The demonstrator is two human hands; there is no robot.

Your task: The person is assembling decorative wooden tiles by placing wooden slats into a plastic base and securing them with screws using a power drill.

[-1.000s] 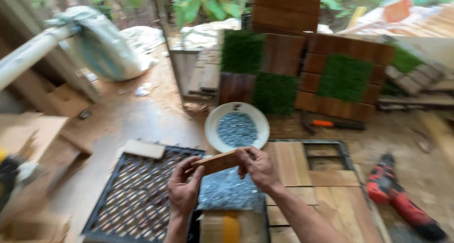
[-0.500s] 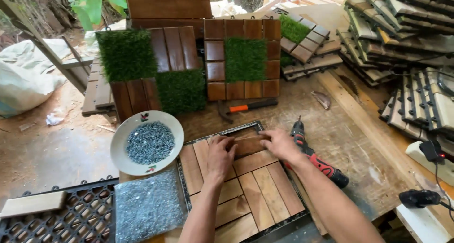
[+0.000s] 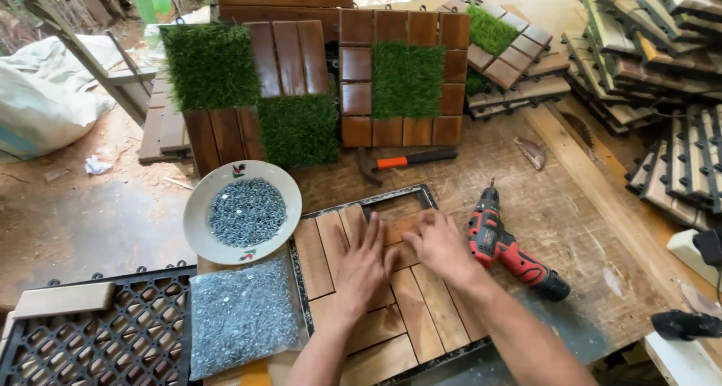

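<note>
Both hands lie flat on wooden slats (image 3: 406, 303) set inside a black metal frame (image 3: 421, 194) on the workbench. My left hand (image 3: 363, 264) presses down on the slats with fingers spread. My right hand (image 3: 438, 245) rests palm down on a short slat (image 3: 397, 230) near the frame's upper part, beside an unfilled gap (image 3: 395, 205). Neither hand grips anything.
A white plate of screws (image 3: 244, 211) and a clear bag of screws (image 3: 239, 317) lie left of the frame. A red cordless drill (image 3: 511, 251) lies right. A hammer (image 3: 410, 160), grass-and-wood tiles (image 3: 406, 78), a black plastic grid (image 3: 98, 341) and stacked tiles (image 3: 654, 48) surround the bench.
One second ago both hands held a short slat in the air; then they lowered it into the frame. Now both palms lie flat on the slats, and the camera has steadied over the frame.
</note>
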